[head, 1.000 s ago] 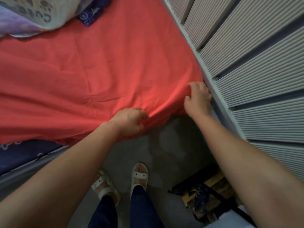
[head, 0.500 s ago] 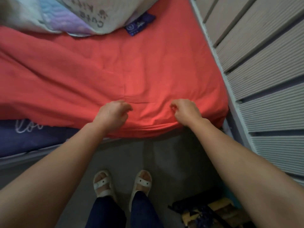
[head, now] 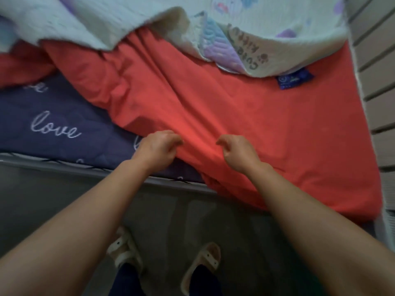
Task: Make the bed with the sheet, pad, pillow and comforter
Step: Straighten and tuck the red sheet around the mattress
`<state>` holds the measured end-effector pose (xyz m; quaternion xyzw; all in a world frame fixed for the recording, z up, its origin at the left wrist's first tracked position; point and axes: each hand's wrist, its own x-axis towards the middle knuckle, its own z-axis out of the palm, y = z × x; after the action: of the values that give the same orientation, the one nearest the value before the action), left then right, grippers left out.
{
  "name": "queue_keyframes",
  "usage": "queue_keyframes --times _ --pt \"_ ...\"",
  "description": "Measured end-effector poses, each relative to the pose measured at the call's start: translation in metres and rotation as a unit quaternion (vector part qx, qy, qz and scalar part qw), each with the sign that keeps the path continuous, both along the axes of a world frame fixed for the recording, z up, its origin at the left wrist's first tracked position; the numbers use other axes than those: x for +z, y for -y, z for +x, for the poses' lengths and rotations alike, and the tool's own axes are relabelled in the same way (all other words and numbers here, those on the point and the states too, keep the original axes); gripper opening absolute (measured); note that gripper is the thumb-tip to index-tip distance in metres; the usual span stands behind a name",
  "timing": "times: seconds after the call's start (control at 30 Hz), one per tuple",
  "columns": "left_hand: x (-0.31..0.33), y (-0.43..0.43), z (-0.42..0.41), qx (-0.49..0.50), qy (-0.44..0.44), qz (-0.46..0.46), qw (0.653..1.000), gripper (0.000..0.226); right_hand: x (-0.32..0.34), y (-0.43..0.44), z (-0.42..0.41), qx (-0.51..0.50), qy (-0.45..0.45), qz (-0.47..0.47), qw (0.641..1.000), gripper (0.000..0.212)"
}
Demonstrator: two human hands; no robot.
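The left arm [head: 85, 221] and right arm [head: 310, 221] were bare along all their visible length. Dark navy trousers [head: 128, 282] covered the legs. The left sandal [head: 124, 251] and right sandal [head: 203, 263] were pale cream, with broad straps carrying small dark studs.

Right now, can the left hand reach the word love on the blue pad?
Probably yes. The left hand is at the edge of the sheet. The pad lies bare right beside it, with love uncovered and nothing in between.
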<state>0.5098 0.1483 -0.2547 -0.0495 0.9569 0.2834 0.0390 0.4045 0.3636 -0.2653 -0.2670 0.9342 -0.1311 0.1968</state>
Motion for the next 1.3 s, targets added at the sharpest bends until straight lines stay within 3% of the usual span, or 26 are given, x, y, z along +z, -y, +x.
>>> queue_keyframes --times 0.13,0.27,0.4,0.67,0.8,1.1,1.3 --pt "0.01 0.082 0.031 0.05 0.008 -0.004 0.999 0.031 0.011 0.085 0.012 0.027 -0.01 -0.008 1.0 0.036" --pt "0.031 0.174 0.056 0.076 0.012 -0.012 0.997 0.038 0.029 0.18 0.023 0.052 -0.026 -0.02 0.998 0.037" --pt "0.048 0.24 0.063 0.091 0.026 -0.027 0.995 0.031 0.041 0.251 0.027 0.061 -0.017 -0.032 0.997 0.041" --pt "0.042 0.308 0.042 0.096 0.051 -0.037 0.993 0.034 0.03 0.318 0.01 0.085 -0.008 0.013 0.996 0.043" --pt "0.022 0.33 0.013 0.104 0.073 -0.036 0.991 0.042 0.011 0.348 -0.014 0.129 -0.001 0.021 0.991 0.06" --pt "-0.027 0.389 -0.07 0.172 0.056 -0.044 0.983 0.058 -0.022 0.428 -0.083 0.164 -0.016 -0.034 0.986 0.074" --pt "-0.024 0.425 -0.072 0.19 -0.004 -0.047 0.981 0.038 -0.024 0.49 -0.111 0.136 -0.043 -0.083 0.986 0.083"
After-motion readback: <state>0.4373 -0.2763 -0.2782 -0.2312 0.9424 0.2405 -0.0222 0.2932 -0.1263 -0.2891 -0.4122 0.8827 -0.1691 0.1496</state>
